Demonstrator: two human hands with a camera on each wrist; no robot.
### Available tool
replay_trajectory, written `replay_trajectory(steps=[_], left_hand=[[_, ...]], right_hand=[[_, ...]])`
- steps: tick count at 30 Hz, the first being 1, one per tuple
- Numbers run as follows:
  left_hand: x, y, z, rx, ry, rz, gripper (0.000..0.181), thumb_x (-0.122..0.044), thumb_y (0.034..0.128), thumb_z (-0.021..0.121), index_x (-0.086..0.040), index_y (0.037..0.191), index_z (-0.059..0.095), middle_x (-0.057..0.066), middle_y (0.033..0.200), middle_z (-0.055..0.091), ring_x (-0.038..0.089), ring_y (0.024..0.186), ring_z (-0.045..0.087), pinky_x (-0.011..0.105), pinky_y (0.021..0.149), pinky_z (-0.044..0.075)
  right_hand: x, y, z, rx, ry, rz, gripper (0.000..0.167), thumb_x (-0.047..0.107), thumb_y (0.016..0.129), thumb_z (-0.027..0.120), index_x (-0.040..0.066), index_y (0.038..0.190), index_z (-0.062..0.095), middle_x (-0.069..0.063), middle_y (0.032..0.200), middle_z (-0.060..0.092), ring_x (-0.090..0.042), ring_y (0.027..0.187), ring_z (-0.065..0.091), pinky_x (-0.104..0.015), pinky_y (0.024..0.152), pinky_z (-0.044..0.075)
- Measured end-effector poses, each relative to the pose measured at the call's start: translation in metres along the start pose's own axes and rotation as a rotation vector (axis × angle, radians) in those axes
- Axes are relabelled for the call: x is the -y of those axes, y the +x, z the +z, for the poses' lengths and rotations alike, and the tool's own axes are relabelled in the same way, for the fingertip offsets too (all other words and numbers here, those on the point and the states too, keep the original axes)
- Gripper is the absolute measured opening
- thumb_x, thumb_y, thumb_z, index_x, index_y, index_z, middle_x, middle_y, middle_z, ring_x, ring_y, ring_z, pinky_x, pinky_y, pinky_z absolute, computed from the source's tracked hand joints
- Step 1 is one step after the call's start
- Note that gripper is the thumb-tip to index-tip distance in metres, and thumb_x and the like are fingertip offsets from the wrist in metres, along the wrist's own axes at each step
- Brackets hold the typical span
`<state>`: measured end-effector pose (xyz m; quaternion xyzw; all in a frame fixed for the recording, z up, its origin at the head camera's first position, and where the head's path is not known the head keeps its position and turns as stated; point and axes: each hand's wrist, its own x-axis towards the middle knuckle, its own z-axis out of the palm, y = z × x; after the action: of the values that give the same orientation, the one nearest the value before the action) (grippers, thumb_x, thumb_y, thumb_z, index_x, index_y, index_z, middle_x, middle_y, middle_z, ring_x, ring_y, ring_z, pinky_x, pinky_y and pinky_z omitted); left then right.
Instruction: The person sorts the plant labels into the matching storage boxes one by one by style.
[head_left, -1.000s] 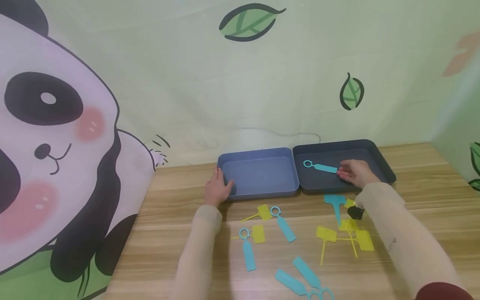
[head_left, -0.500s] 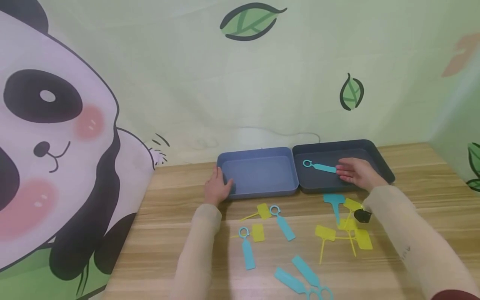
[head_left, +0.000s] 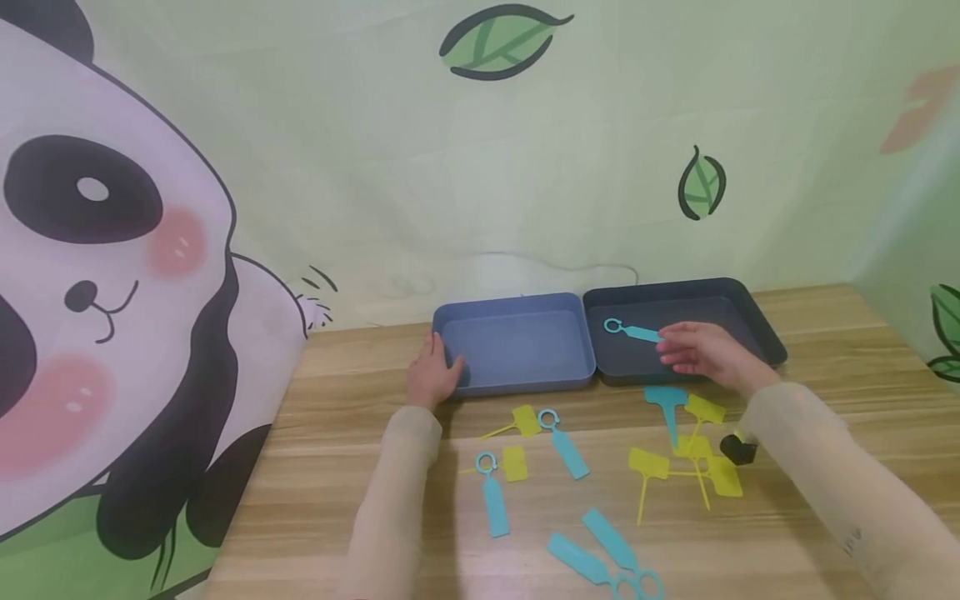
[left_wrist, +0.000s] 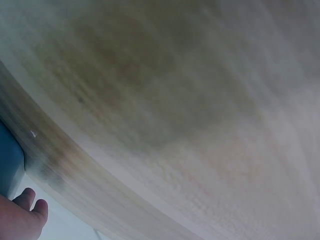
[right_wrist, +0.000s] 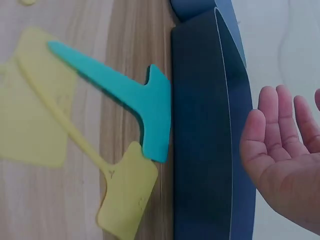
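My left hand rests against the left end of the blue tray, fingers along its outer side and the thumb over its front rim. Over the dark tray hovers my right hand, its fingers loosely extended near the end of a light-blue ring tag lying in that tray. In the right wrist view the right hand shows an open palm with nothing in it, beyond the dark tray wall. The left wrist view catches only part of the left hand beside a blue tray corner.
In front of the trays lie several yellow tags, a teal T-shaped tag and several blue ring tags. Two ring tags overlap near the front. A printed cloth hangs behind the table.
My right hand has opened its fingers from the ring tag and shifted slightly left and toward me. The tag lies in the dark tray. My left hand has stayed at the blue tray.
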<state>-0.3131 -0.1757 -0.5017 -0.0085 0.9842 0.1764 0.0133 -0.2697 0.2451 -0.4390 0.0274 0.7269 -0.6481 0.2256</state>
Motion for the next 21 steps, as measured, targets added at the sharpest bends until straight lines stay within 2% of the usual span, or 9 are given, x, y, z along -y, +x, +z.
replay_trajectory(steps=[4,9,12,16,21], left_hand=[[0.000,-0.001,0.000,0.004,0.004,-0.003,0.072,-0.043,0.0883,0.040,0.000,0.141,0.014,0.014,0.149,0.010,0.030,0.133,0.023,0.043,0.107,0.023],[0.000,-0.001,0.001,0.003,0.004,-0.003,0.072,-0.043,0.0884,0.040,0.000,0.141,0.014,0.014,0.149,0.010,0.031,0.133,0.023,0.043,0.107,0.024],[0.001,-0.001,0.001,0.002,0.003,0.000,0.072,-0.043,0.0884,0.040,-0.001,0.141,0.014,0.013,0.149,0.010,0.031,0.132,0.023,0.042,0.107,0.024],[0.002,-0.001,0.002,0.001,-0.007,0.005,0.072,-0.043,0.0884,0.040,0.000,0.141,0.014,0.013,0.149,0.009,0.031,0.132,0.023,0.042,0.106,0.024],[0.001,0.000,0.001,-0.003,-0.010,0.007,0.072,-0.042,0.0886,0.040,0.000,0.141,0.014,0.014,0.149,0.009,0.031,0.132,0.023,0.042,0.106,0.025]], right_hand=[[-0.004,-0.005,0.001,-0.011,-0.149,-0.021,0.050,0.025,0.089,0.050,-0.008,0.124,0.035,0.007,0.086,0.064,-0.008,0.080,0.061,-0.030,0.081,0.050],[-0.011,-0.013,0.001,-0.011,-0.325,-0.071,0.050,0.027,0.090,0.049,-0.010,0.123,0.039,-0.012,0.103,0.061,-0.011,0.082,0.059,-0.032,0.081,0.050],[-0.015,-0.019,0.002,-0.017,-0.397,-0.102,0.046,0.024,0.090,0.048,-0.011,0.120,0.042,-0.022,0.107,0.057,-0.016,0.084,0.059,-0.034,0.080,0.051],[-0.020,-0.026,0.004,-0.028,-0.510,-0.149,0.040,0.022,0.089,0.050,-0.010,0.115,0.049,-0.025,0.106,0.057,-0.022,0.085,0.059,-0.034,0.076,0.051],[-0.027,-0.032,0.006,-0.023,-0.664,-0.228,0.034,0.020,0.087,0.053,-0.007,0.107,0.056,-0.020,0.102,0.061,-0.023,0.089,0.056,-0.032,0.075,0.049]])
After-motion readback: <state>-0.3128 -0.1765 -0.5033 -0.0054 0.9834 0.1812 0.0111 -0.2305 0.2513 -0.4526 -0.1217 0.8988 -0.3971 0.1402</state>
